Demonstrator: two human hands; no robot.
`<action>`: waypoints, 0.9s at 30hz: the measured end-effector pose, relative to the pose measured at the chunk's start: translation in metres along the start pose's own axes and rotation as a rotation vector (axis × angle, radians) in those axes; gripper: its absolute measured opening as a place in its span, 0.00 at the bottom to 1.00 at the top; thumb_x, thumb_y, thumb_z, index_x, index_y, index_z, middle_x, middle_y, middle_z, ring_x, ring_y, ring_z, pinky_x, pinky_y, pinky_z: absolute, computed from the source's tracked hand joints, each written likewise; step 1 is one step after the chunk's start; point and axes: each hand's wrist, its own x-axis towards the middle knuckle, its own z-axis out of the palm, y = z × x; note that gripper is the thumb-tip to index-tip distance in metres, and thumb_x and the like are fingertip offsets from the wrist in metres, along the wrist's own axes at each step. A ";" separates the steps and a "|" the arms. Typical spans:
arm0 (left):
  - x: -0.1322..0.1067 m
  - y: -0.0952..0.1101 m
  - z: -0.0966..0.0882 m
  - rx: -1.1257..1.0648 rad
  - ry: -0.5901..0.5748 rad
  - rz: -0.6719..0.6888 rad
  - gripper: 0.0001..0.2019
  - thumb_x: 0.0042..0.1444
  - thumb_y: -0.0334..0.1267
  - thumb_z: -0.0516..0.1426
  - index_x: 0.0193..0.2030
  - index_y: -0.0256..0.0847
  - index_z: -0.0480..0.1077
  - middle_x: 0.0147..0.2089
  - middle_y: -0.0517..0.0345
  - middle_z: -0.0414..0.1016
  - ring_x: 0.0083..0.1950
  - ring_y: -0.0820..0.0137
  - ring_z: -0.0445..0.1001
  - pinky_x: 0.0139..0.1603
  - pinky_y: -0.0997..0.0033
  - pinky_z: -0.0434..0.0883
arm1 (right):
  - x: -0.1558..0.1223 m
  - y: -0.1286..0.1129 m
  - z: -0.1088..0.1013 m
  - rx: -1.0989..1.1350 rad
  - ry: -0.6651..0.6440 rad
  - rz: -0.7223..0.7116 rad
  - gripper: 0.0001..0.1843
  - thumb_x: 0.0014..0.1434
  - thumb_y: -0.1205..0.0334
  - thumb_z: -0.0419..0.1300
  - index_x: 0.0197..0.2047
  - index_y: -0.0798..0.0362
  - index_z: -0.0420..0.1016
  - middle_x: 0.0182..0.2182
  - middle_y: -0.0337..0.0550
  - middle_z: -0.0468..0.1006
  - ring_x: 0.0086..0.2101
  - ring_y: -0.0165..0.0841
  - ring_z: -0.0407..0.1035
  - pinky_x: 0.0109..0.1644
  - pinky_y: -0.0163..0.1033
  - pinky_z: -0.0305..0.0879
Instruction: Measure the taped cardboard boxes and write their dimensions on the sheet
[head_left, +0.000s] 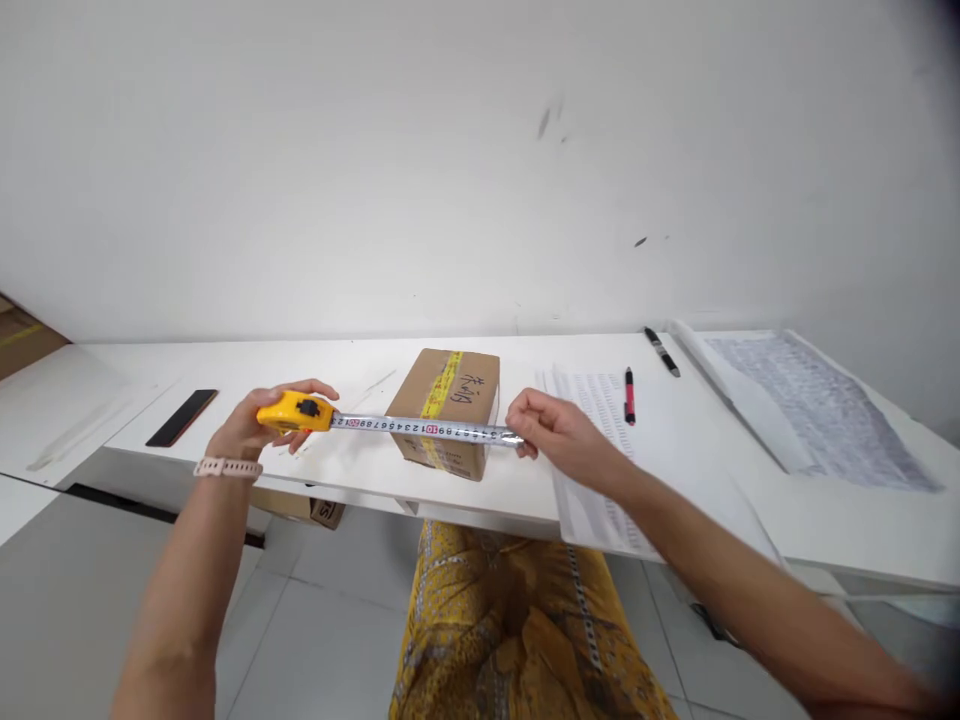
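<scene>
"What did you have in the hands?"

"I had the left hand curled around the yellow case of a tape measure, left of the cardboard box. A pale wristband circled that wrist."

"And the right hand?"

"I had it pinching the free end of the metal blade between thumb and bent fingers, just beside the box on its right. The blade ran taut between both hands, across the near side of the box. From my view I couldn't tell whether it touched the cardboard."

"How did the box sit?"

"Flat on the white table, with yellow tape over its top and dark handwriting beside that strip."

"Anything else around it?"

"Right of the box I saw printed sheets, with a red-and-black pen lying on them. Farther right of it, close to the wall, lay a black pen, then more papers, too blurred for me to read. Well left of the box, beyond the tape case, there was a flat black slab."
</scene>
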 end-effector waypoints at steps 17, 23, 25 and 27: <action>0.085 -0.021 0.016 0.238 -0.375 -0.114 0.25 0.56 0.51 0.59 0.46 0.26 0.74 0.33 0.44 0.79 0.25 0.65 0.74 0.21 0.70 0.69 | 0.013 0.034 0.058 -0.167 0.302 0.011 0.18 0.61 0.41 0.57 0.32 0.48 0.65 0.13 0.29 0.64 0.17 0.28 0.59 0.24 0.34 0.55; 0.081 -0.025 0.020 0.196 -0.245 -0.080 0.16 0.64 0.43 0.58 0.54 0.36 0.71 0.52 0.48 0.75 0.47 0.62 0.76 0.45 0.58 0.77 | 0.006 0.036 0.060 -0.072 0.306 0.054 0.20 0.59 0.41 0.60 0.30 0.50 0.69 0.14 0.31 0.69 0.17 0.28 0.63 0.24 0.33 0.58; 0.077 -0.024 0.023 0.198 -0.228 -0.073 0.16 0.60 0.42 0.59 0.47 0.31 0.75 0.40 0.46 0.79 0.34 0.64 0.77 0.32 0.66 0.75 | 0.005 0.035 0.060 -0.074 0.314 0.061 0.21 0.59 0.41 0.60 0.28 0.50 0.69 0.14 0.32 0.70 0.17 0.28 0.63 0.24 0.33 0.59; 0.073 -0.022 0.028 0.210 -0.179 -0.062 0.15 0.55 0.41 0.58 0.40 0.28 0.77 0.29 0.45 0.78 0.23 0.66 0.72 0.21 0.70 0.67 | 0.006 0.035 0.060 -0.080 0.314 0.067 0.22 0.58 0.41 0.61 0.27 0.50 0.68 0.14 0.32 0.70 0.17 0.28 0.63 0.23 0.33 0.59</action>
